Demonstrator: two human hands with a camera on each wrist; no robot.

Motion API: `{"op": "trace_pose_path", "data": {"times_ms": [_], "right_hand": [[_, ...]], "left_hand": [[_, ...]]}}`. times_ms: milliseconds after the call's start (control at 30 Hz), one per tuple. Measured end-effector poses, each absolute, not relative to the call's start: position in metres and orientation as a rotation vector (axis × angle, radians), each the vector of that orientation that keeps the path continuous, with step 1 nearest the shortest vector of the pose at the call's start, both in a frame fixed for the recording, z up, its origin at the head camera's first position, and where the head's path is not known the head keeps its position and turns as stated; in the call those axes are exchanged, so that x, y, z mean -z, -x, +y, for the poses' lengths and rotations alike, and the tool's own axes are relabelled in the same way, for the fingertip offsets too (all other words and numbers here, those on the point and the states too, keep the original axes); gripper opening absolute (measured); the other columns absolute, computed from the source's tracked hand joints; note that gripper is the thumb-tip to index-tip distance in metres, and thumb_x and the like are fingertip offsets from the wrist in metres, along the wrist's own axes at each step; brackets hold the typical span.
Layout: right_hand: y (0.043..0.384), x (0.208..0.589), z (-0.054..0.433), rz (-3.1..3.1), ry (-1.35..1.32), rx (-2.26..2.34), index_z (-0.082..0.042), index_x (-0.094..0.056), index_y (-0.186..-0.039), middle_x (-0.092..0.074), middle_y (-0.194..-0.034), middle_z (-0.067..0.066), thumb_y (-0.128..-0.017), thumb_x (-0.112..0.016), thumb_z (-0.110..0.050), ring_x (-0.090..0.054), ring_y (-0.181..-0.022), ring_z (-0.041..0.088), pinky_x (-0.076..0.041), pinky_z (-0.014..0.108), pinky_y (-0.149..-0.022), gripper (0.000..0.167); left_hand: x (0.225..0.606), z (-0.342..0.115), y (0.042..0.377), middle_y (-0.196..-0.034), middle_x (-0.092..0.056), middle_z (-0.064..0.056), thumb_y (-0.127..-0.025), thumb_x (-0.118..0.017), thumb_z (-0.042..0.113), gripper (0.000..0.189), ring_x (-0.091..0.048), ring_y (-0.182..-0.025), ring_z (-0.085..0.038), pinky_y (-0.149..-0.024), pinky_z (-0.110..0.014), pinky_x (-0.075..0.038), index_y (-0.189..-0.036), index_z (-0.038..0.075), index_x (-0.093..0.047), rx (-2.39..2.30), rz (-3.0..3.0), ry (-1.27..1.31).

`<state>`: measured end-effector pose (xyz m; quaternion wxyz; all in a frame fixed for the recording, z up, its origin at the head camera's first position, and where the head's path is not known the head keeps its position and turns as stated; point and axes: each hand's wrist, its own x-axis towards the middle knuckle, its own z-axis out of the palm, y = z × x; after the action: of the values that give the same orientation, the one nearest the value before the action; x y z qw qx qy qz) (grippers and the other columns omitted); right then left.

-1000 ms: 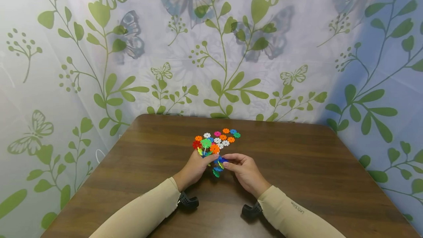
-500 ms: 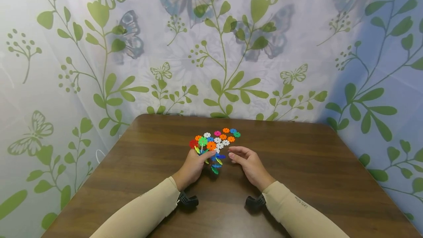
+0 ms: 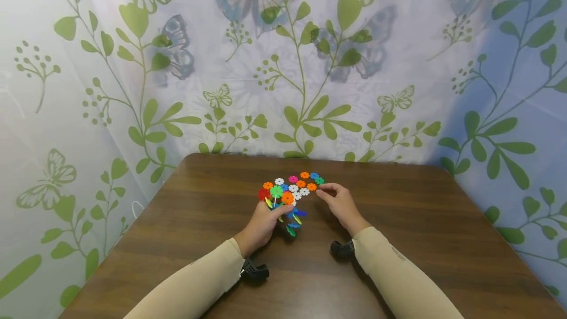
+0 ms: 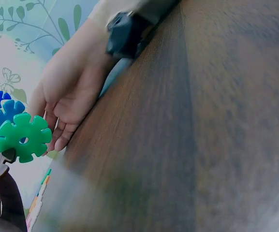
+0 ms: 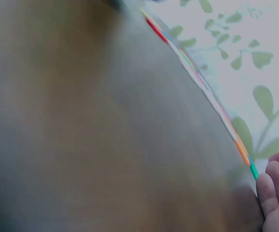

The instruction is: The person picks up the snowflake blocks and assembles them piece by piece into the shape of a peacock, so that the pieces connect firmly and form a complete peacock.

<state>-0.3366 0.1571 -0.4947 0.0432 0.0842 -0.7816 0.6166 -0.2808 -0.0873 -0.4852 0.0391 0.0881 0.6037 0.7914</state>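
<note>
My left hand [image 3: 259, 228] grips a cluster of joined flower-shaped plastic discs, held over the table. In it are a light green disc [image 3: 276, 191], an orange disc [image 3: 287, 198], a red disc [image 3: 264, 194] and a dark green disc [image 4: 24, 137], with blue and yellow ones between. Part of the cluster is hidden by the hand. My right hand [image 3: 343, 208] is empty, its thumb and index finger apart beside a loose orange disc [image 3: 312, 187] and a loose green disc [image 3: 319, 181]. Whether its fingertips touch either is unclear.
Several loose flower discs lie flat on the wooden table [image 3: 398, 220], among them a white disc [image 3: 304, 191], a pink disc [image 3: 293, 179] and a blue disc [image 3: 314, 175]. A patterned curtain [image 3: 292, 63] hangs behind the table.
The right hand has let go of the blue part of the cluster and moved away, forward and right, to the loose discs. The left hand keeps its grip, almost unmoved.
</note>
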Motion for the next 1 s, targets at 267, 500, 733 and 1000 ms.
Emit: {"op": "trace_pose_path", "data": {"times_ms": [267, 500, 733, 1000], "right_hand": [[0.373, 0.502, 0.17, -2.5, -0.207, -1.566, 0.005, -0.066, -0.133, -0.066, -0.126, 0.02, -0.101, -0.075, -0.017, -0.06, -0.114, 0.036, -0.055, 0.048, -0.091, 0.04], [0.389, 0.497, 0.164, -2.706, -0.382, -1.201, 0.002, -0.067, -0.136, -0.06, -0.143, 0.023, -0.102, -0.069, -0.006, -0.055, -0.131, 0.045, -0.044, 0.059, -0.108, 0.035], [0.384, 0.496, 0.159, -2.682, -0.387, -1.153, 0.004, -0.076, -0.118, -0.065, -0.137, 0.021, -0.102, -0.068, -0.002, -0.054, -0.132, 0.045, -0.036, 0.06, -0.114, 0.018], [0.368, 0.497, 0.158, -2.65, -0.395, -1.145, -0.003, -0.08, -0.102, -0.067, -0.115, 0.017, -0.096, -0.079, -0.006, -0.061, -0.111, 0.04, -0.042, 0.06, -0.106, 0.006]], "left_hand": [[0.488, -0.088, 0.282, -0.123, -0.068, -0.019, -0.095, -0.079, 0.008, 0.044, -0.069, -0.105, -0.026, -0.095, -0.036, -0.056, -0.132, -0.002, -0.057, -2.416, 1.864, -0.283], [0.489, -0.091, 0.285, -0.122, -0.069, -0.018, -0.093, -0.083, 0.012, 0.048, -0.07, -0.105, -0.026, -0.096, -0.037, -0.056, -0.131, -0.002, -0.058, -2.424, 1.849, -0.309], [0.487, -0.09, 0.283, -0.123, -0.068, -0.022, -0.095, -0.08, 0.008, 0.043, -0.07, -0.103, -0.025, -0.095, -0.037, -0.056, -0.13, -0.002, -0.059, -2.413, 1.862, -0.291], [0.488, -0.09, 0.282, -0.13, -0.064, -0.026, -0.093, -0.083, 0.012, 0.05, -0.069, -0.106, -0.025, -0.096, -0.036, -0.055, -0.133, -0.002, -0.057, -2.406, 1.873, -0.287]]}}
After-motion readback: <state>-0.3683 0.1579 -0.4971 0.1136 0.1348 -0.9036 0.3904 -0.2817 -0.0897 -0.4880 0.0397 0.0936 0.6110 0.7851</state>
